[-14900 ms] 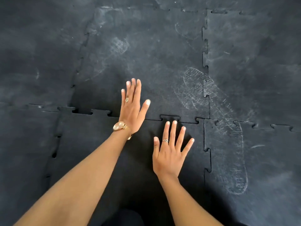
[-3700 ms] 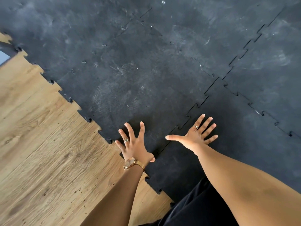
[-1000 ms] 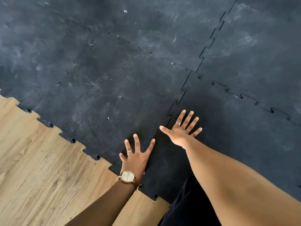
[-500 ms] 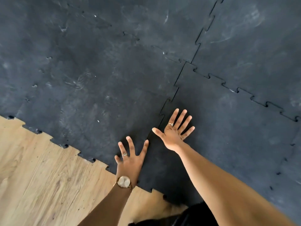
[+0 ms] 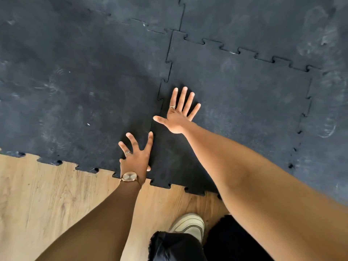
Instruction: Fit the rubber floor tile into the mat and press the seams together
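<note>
The rubber floor tile (image 5: 235,110) is lying in the near right part of the mat (image 5: 75,81), its near edge meeting the wooden floor (image 5: 47,194), while the left hand (image 5: 136,157) and right hand (image 5: 178,114) are both pressing flat, fingers (image 5: 185,99) spread wide and holding nothing, on either side of the toothed seam (image 5: 165,72) running away from the person. The risk, as I judge it, is that pushing only here is leaving teeth farther along half-seated, or that leaning weight outward is sliding the loose near edge across the smooth floor and reopening the joint.
</note>
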